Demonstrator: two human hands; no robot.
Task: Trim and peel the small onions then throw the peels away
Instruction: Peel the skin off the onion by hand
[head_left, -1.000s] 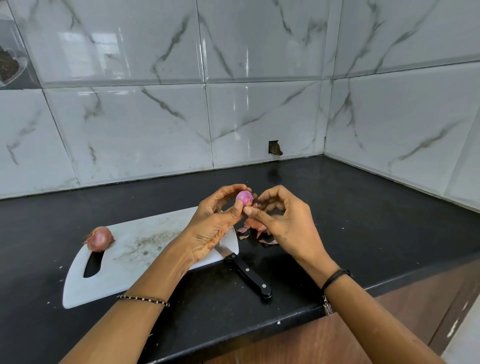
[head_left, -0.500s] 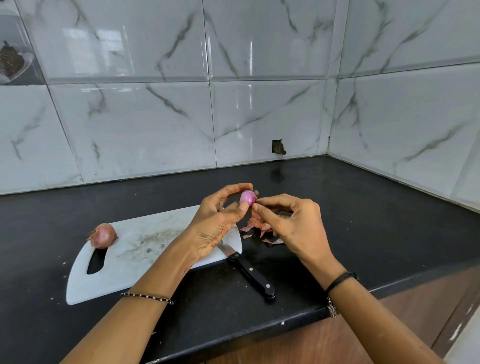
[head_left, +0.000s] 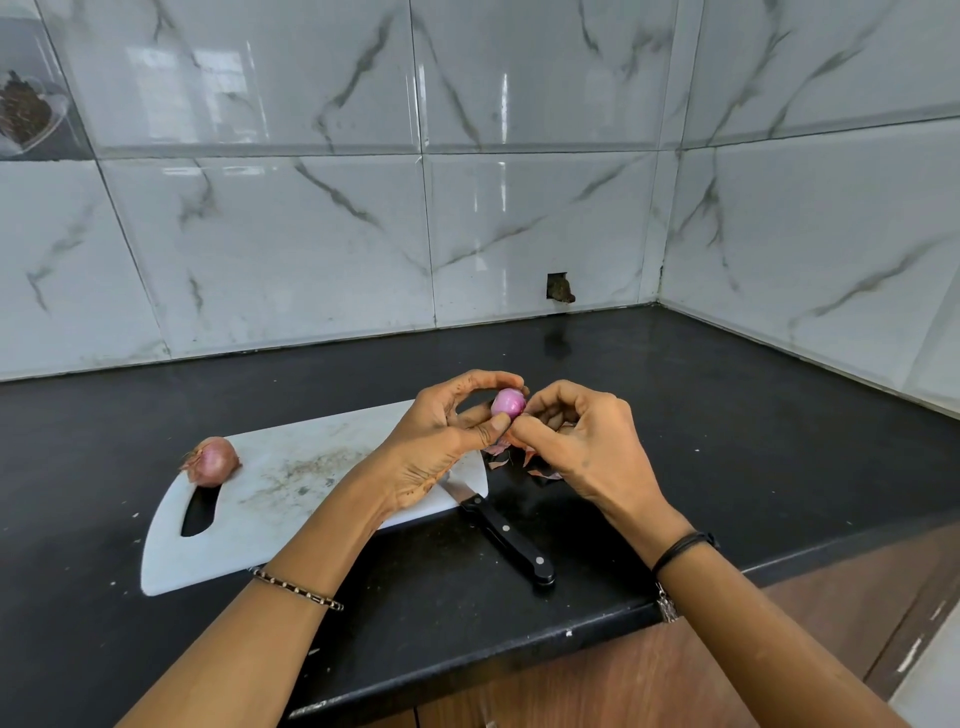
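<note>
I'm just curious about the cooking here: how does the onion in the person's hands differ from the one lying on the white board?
The held onion is shiny pink-purple, its dry skin mostly off; the board onion still wears dull brownish skin with a wispy end. The held onion is up between the left hand and right hand; the board onion lies untouched at the cutting board's handle end. Both are small and roundish.

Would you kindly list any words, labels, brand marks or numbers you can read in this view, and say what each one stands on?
None: no readable text shows anywhere in this view.
The knife handle shows only rivets, no brand mark.
The cutting board, the wall tiles and the counter are unprinted.
The charm on the right wrist is too small to tell if it is marked.
</note>
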